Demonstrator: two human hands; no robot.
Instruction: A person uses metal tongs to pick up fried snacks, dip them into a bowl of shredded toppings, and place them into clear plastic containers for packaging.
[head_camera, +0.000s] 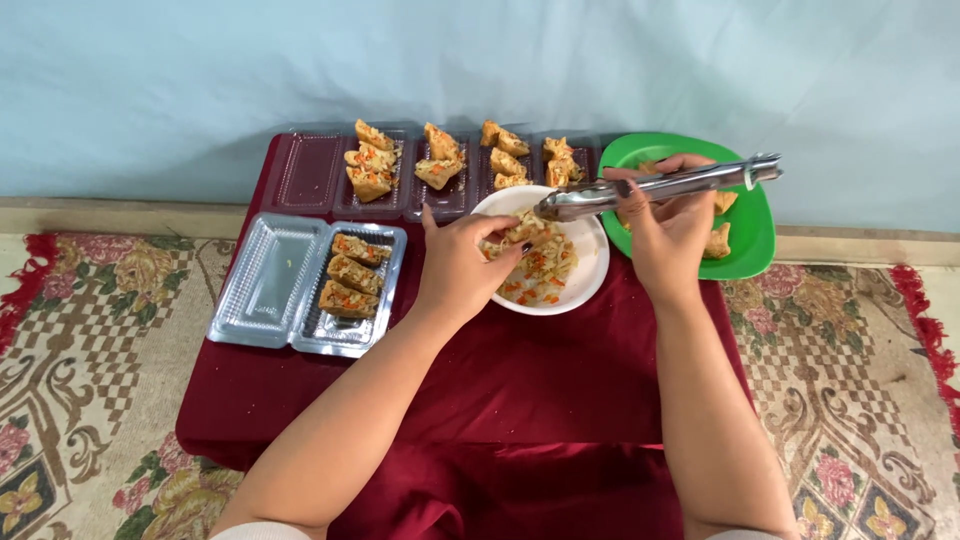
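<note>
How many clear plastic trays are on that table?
5: one clear plastic hinged tray lies open at the front left; four more line the back edge, the rightmost possibly hiding others behind the white plate.

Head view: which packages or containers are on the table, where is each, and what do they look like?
Open clamshell box: left front, clear plastic, hinged; three stuffed pieces in its right half.
Row of clear boxes: back edge, rectangular; the leftmost compartment is bare, the others hold stuffed pieces.
No labels, signs or screens are visible.
</note>
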